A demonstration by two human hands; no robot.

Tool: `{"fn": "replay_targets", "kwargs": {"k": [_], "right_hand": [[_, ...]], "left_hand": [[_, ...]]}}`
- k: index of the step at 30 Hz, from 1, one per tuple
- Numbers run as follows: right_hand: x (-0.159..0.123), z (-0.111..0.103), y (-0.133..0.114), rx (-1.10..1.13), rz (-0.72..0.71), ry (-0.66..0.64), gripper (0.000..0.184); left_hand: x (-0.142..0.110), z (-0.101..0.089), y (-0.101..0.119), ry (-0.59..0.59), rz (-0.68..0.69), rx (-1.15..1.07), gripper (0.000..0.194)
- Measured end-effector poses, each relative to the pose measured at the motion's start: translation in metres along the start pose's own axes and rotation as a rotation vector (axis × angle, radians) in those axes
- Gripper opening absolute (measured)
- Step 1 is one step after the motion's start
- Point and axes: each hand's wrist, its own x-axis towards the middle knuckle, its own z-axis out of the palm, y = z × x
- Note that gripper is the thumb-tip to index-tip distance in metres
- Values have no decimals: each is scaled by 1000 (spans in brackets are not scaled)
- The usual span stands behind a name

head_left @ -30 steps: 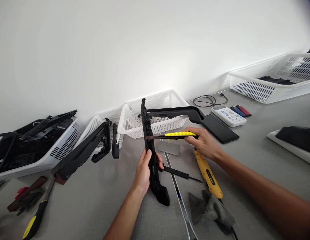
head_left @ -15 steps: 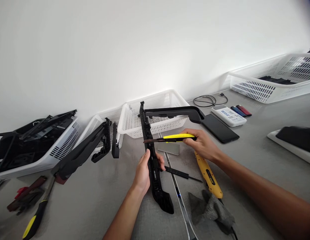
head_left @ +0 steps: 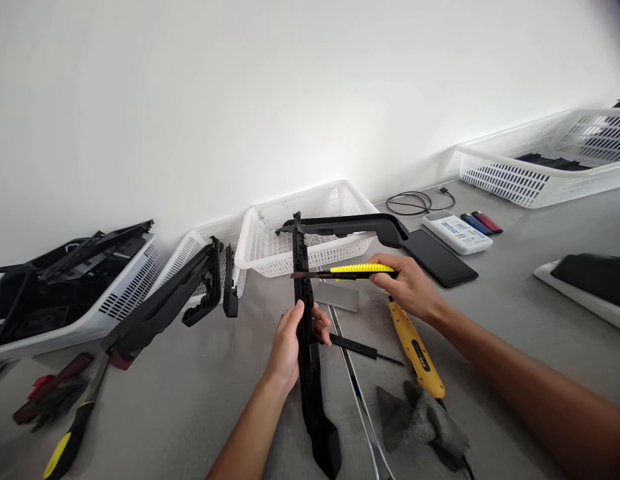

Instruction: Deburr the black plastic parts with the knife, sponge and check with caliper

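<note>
My left hand point(head_left: 290, 343) is closed round a long black plastic part point(head_left: 307, 360), held nearly upright over the grey table point(head_left: 190, 400). My right hand point(head_left: 409, 287) grips a yellow utility knife point(head_left: 363, 269) and holds it level. The knife's blade tip rests against the part's edge, just above my left hand. Another black plastic part point(head_left: 350, 225) lies across the rim of a white basket point(head_left: 310, 230) right behind.
White baskets with black parts stand at left point(head_left: 90, 300) and far right point(head_left: 545, 160). A second yellow knife point(head_left: 417, 350), a grey cloth point(head_left: 423, 417), a loose blade point(head_left: 363, 347), a phone point(head_left: 439, 257), a cable point(head_left: 415, 200) and a screwdriver point(head_left: 73, 437) lie on the table.
The black part has slid down and turned more upright in my left hand. The knife has stayed at about the same spot against its edge.
</note>
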Motion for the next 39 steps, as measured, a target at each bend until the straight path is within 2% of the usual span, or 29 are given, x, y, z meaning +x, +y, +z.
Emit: {"fn": "replay_targets", "kwargs": {"k": [2,6,8,12,14,19,26,35,39], "right_hand": [[0,-1,-1,5,-10,-22,16],[-1,0,-4,-16,-8,34,17],[-2,1,-6,-25,-27,23,17],[-4,2,-10,-31,-38,12,17],[-5,2,-12,-44,-33,38,17],[-7,2,-15,-32,-27,36,17],[-4,0,-11,-34,4,94,16],[-2,-3,-11,6,-3,57,16],[-3,-2,-10,-8,17,96,18]], "left_hand": [[0,0,0,-3,1,22,40],[-2,0,4,-16,40,78,35],[-3,2,8,-22,64,87,33],[-5,3,12,-24,70,34,62],[-4,3,12,-15,80,3,66],[1,-2,8,-12,131,-67,49],[2,-6,5,-54,87,-109,51],[2,-4,7,-73,67,-140,55],[2,-5,8,-70,73,-137,55]]}}
